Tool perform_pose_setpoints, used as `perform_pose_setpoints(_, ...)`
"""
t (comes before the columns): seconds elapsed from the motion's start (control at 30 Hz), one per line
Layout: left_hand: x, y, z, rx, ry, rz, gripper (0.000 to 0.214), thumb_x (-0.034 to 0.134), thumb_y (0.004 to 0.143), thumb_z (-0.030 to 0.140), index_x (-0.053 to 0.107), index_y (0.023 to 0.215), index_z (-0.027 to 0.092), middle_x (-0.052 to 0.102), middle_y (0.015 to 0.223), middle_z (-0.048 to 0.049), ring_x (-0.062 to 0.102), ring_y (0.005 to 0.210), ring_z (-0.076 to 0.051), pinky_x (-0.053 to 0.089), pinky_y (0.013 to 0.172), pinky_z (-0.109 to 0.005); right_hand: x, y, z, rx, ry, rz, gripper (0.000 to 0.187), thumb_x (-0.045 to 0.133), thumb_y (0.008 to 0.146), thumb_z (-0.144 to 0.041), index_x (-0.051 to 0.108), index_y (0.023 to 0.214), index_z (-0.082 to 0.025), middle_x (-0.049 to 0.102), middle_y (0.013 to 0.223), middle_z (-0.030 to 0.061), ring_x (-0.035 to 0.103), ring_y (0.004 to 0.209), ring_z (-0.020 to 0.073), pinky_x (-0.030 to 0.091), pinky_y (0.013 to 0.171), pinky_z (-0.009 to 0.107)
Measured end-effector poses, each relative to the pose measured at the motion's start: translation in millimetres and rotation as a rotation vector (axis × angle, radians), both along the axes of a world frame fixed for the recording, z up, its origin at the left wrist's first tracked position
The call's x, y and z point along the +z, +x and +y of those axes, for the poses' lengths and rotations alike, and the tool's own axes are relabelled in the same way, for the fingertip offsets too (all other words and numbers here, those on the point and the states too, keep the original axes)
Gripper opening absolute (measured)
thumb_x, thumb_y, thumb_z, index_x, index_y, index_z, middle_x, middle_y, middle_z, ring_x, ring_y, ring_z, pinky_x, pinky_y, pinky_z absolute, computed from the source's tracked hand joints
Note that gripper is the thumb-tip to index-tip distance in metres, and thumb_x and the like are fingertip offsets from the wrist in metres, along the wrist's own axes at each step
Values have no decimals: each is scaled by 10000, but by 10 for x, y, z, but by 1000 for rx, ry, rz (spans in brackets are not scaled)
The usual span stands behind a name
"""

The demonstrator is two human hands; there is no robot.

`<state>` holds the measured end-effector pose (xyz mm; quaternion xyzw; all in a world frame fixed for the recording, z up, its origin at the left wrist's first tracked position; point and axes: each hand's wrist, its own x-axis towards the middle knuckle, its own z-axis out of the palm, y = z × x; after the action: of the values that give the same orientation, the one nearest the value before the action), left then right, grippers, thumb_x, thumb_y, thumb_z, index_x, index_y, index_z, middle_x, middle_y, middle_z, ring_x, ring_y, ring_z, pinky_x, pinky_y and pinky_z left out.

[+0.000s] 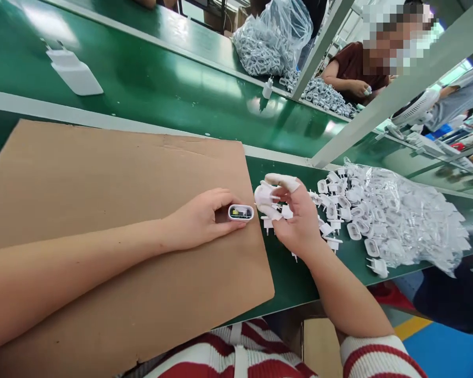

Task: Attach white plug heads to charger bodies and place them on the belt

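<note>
Over the right part of a brown cardboard sheet (pixel 114 184), my left hand (pixel 199 218) is closed around a white charger housing (pixel 241 212). Its open oval end faces me and shows electronic parts inside, one of them yellow. Just to the right, my right hand (pixel 295 212), with white covers on its thumb and a finger, pinches a white plug cap (pixel 265 194) with metal pins. The two pieces are close but apart. Behind and below the right hand, several loose white plug caps (pixel 333 210) lie on the green table, some partly hidden by it.
A clear plastic bag (pixel 413 220) spills white plug caps at the right. On the green conveyor (pixel 161 79) stand a white charger (pixel 74 71) and a smaller one (pixel 267 88). A slanted metal post (pixel 378 94) rises at the right. Across the line, a person handles small parts near another full bag (pixel 260 47).
</note>
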<state>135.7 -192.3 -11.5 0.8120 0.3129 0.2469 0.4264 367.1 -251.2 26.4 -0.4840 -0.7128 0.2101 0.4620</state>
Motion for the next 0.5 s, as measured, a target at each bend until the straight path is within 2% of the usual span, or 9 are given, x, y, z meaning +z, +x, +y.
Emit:
perform_pose_setpoints(0.07, -9, 10, 7, -18, 28, -35, 358, 698, 950, 541, 753, 1081, 213, 731, 1052, -57, 667, 990, -233, 544, 864, -340, 48, -10, -35, -23, 77, -105, 369, 729, 928, -174, 672, 1278, -279, 721, 1151, 60, 696, 952, 179, 616, 877, 368)
perform_pose_setpoints(0.17, -18, 12, 16, -14, 22, -95, 339, 744, 919, 529, 786, 1063, 226, 723, 1088, -50, 662, 1026, -224, 543, 878, -311, 97, -57, -62, 77, 162, -313, 247, 680, 965, -130, 726, 1160, -275, 731, 971, 34, 677, 906, 190, 599, 804, 353)
perform_pose_setpoints(0.27, -24, 7, 33, -28, -5, -97, 298, 746, 907, 523, 821, 1015, 256, 714, 1026, -35, 656, 968, -207, 536, 810, -278, 59, -117, -40, 136, 203, -466, 272, 657, 993, -166, 721, 1248, -237, 696, 902, 52, 634, 882, 214, 586, 780, 379)
perform_pose_setpoints(0.37, -29, 8, 44, -30, 0, -82, 304, 731, 900, 527, 837, 1029, 273, 712, 995, -39, 649, 953, -215, 538, 813, -280, -19, -160, -7, 112, 216, -463, 325, 652, 1009, -201, 681, 1332, -229, 718, 931, 49, 634, 859, 208, 594, 839, 410)
perform_pose_setpoints(0.5, -24, 26, 42, -6, -25, -48, 347, 707, 876, 601, 838, 941, 286, 712, 973, -48, 655, 951, -246, 550, 790, -305, -54, -184, -9, 16, 199, -435, 243, 632, 1005, -222, 718, 1224, -281, 759, 979, 51, 674, 872, 215, 590, 834, 417)
